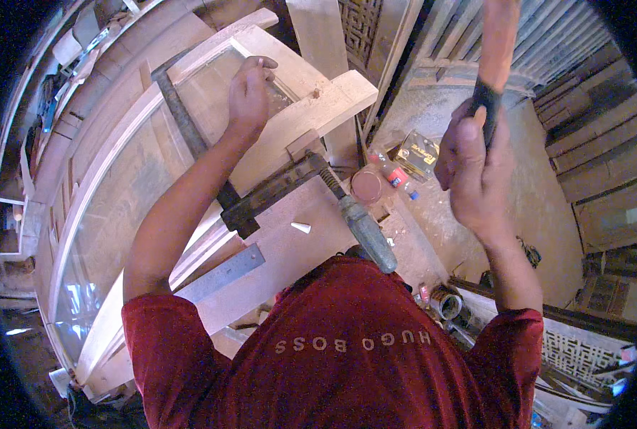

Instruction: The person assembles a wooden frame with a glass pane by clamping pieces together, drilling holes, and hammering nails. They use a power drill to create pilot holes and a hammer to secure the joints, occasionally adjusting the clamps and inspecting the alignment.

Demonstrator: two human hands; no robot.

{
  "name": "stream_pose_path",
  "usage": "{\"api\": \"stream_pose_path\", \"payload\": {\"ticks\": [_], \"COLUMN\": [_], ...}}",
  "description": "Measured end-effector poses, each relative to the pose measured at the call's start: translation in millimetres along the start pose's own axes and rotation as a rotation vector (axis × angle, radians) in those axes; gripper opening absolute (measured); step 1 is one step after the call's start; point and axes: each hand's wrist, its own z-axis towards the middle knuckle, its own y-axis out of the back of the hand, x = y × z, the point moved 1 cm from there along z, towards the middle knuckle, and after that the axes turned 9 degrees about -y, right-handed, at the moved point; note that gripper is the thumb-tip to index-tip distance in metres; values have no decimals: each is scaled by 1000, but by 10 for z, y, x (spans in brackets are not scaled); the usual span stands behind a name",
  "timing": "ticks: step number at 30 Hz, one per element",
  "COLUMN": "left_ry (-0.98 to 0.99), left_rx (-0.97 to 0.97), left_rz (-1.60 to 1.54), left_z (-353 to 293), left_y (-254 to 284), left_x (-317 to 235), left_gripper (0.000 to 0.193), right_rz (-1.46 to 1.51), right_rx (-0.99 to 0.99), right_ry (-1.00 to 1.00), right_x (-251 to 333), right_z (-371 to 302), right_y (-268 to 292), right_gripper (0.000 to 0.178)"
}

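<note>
My left hand [250, 96] is over the glazed corner of a pale wooden frame [290, 61]. Its fingers are curled together; anything pinched in them is too small to make out. Raised at the right, my right hand [476, 161] is wrapped round the black grip of a wooden-handled tool [496, 57]. The tool's far end runs out at the top of the picture, so its head is hidden. A metal bar clamp [272, 189] grips the frame's near beam [347, 96], its screw handle [368, 236] pointing toward me.
On the bench lie a metal ruler [222, 273] and a small white cone [300, 227]. Further right are a round reddish-brown lid [366, 185], a red-labelled bottle [397, 175] and a black-and-yellow box [417, 154]. A large curved glazed frame [82, 236] spreads left. Slatted wood panels [468, 43] stand behind.
</note>
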Motion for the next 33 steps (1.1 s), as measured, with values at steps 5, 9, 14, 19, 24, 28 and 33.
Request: {"api": "stream_pose_path", "payload": {"ticks": [5, 9, 14, 19, 24, 28, 33], "left_ry": [-33, -18, 76, 40, 114, 153, -15], "left_rx": [3, 8, 19, -3, 70, -74, -151], "left_rz": [52, 12, -48, -24, 69, 8, 81], "left_z": [16, -16, -14, -22, 14, 418, 1473], "left_y": [-13, 40, -31, 23, 82, 120, 617], "left_x": [-87, -71, -70, 4, -118, -124, 642], "left_gripper": [36, 35, 34, 36, 37, 31, 30], "right_rz": [-310, 110, -416, -106, -377, -169, -112], "right_rx": [493, 32, 375, 185, 418, 243, 207], "right_ry": [-110, -5, -40, -178, -192, -212, -298], "right_x": [-90, 148, -334, -19, -201, -228, -106], "right_z": [-8, -10, 2, 1, 67, 27, 196], "right_y": [-48, 9, -62, -42, -11, 0, -52], "right_gripper": [34, 33, 24, 30, 30, 27, 24]}}
